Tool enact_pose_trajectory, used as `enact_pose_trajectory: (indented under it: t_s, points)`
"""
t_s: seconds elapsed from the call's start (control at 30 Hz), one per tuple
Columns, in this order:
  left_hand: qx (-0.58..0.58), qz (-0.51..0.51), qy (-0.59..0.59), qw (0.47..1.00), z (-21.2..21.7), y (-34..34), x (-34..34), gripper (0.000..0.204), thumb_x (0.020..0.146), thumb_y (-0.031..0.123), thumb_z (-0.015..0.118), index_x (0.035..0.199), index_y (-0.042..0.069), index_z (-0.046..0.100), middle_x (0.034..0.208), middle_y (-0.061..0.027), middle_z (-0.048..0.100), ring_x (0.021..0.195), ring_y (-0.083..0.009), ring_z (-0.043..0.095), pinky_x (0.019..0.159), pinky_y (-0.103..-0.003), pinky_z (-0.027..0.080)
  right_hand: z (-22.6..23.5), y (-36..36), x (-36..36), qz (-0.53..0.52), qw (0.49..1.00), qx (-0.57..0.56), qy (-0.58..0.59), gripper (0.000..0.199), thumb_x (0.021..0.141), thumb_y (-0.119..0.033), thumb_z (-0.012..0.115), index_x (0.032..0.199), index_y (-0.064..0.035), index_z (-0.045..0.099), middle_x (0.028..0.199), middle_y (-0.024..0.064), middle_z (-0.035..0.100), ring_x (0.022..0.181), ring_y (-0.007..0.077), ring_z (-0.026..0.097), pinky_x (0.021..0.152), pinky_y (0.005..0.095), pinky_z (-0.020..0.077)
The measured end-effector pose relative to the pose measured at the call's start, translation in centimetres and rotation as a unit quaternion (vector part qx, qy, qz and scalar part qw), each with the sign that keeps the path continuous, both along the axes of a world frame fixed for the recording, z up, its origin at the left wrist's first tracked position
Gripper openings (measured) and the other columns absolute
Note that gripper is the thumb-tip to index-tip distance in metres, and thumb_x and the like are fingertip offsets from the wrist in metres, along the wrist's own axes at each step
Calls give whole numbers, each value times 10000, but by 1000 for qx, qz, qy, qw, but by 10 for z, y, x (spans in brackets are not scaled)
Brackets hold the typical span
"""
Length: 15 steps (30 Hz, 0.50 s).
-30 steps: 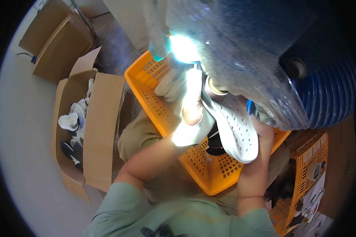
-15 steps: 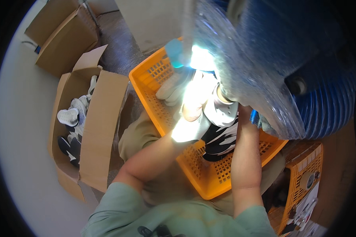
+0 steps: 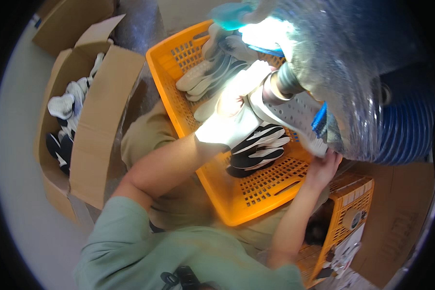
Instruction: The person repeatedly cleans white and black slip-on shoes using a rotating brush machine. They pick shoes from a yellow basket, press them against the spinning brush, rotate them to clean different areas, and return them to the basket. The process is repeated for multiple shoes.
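Observation:
My left hand (image 3: 229, 118), in a white glove, grips a white perforated shoe sole (image 3: 291, 115) over an orange plastic basket (image 3: 256, 193) that rests on my lap. My bare right hand (image 3: 324, 166) holds the sole's lower end at the basket's right rim. A grey nozzle (image 3: 287, 79) presses against the sole's upper part, in strong glare. Under my left hand lie black-and-white soles (image 3: 258, 150). Several pale soles (image 3: 208, 72) are stacked at the basket's far end.
A sheet of clear plastic (image 3: 343, 67) and a blue ribbed hose (image 3: 406, 130) fill the upper right. An open cardboard box (image 3: 99, 121) with white and black shoe parts stands at my left. A second orange crate (image 3: 355, 203) sits at the lower right.
The white sole has shifted up against the nozzle. My right hand has slid down from beside the sole to its lower end, and the view has tilted toward the basket.

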<state>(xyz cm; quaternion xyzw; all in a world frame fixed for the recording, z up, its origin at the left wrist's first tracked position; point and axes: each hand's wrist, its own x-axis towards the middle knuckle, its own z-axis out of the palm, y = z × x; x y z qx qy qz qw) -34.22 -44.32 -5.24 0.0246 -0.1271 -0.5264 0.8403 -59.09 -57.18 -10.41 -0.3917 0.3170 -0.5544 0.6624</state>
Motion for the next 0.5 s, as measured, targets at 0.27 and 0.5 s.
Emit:
enact_pose_trajectory:
  t_s: [0.27, 0.5]
  points:
    - [-16, 21, -26, 999, -9, -5, -14, 387, 929, 209, 631, 1215, -23, 512, 1153, -153, 612, 1045, -257, 631, 939, -407, 519, 35, 177, -2, 135, 979, 59, 142, 926, 725, -64, 588, 1524, -32, 120, 1294, 264, 508, 896, 345, 686, 635, 351, 633]
    - [29, 53, -75, 995, -5, -7, -9, 386, 925, 221, 631, 1212, -10, 519, 1150, -145, 613, 1035, -248, 629, 924, -397, 516, 72, 156, 50, 207, 973, 86, 61, 930, 746, -87, 560, 1532, -25, 69, 1294, 290, 512, 940, 389, 679, 699, 402, 628]
